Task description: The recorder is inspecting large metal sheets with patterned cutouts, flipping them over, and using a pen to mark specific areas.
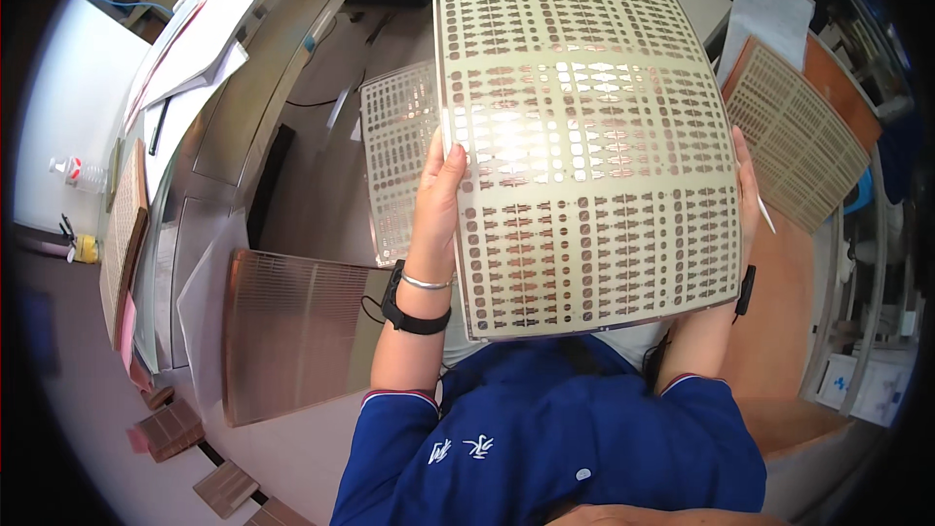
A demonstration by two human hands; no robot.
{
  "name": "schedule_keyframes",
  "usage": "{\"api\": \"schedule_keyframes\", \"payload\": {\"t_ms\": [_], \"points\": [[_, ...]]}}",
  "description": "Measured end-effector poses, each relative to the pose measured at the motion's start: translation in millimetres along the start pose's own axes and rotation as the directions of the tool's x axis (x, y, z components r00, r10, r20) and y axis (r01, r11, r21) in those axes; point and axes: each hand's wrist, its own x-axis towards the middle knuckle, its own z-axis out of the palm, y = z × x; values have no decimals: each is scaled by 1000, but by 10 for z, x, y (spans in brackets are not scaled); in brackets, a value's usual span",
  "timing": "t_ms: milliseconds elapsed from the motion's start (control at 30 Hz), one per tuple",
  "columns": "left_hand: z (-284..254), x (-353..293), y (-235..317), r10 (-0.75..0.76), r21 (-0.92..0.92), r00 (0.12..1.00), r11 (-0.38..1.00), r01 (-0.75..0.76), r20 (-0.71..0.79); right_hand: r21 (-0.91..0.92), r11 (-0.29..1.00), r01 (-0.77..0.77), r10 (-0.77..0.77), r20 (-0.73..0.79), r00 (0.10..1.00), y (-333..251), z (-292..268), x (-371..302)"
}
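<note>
A large pale-green circuit board panel (604,151) with rows of coppery patterns is held up in front of my chest, bright with glare near its middle. My left hand (441,190) is closed on its left edge, thumb against the printed face and other fingers mostly hidden behind. At the opposite edge, my right hand (748,190) grips the panel, largely covered by it. A thin white pointed stick (767,217) juts out beside that hand; whether the hand holds it, I cannot tell. Beyond my left hand, a similar panel (397,136) is partly hidden behind the raised one.
On the right, another patterned panel (804,141) lies against a brown board (847,88). Copper-coloured panels (287,341) stand at lower left. Papers (200,49) with a dark pen (158,127) lie on the left bench, near a clear bottle (83,175). Small stacks (168,429) sit lower left.
</note>
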Motion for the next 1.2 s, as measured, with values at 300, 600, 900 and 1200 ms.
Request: {"api": "schedule_keyframes", "payload": {"t_ms": [300, 600, 900, 1200], "points": [[-155, 18, -75, -27, -36, 999, 999, 26, -44, -140, 989, 57, -71, -102, 992, -92, 57, -62], [-284, 41, -90, -61, -8, 998, 998, 61, -7, -160, 985, 59, -70, -61, 996, -169, 160, -56], [-261, 20, -103, -87, -26, 996, 996, 87, -1, -196, 979, 54, -56, -4, 998, -251, 160, -62], [-229, -26, -66, -25, 36, 999, 999, 27, -42, -193, 980, 52, -53, -1, 999, -197, 45, -57]]}}
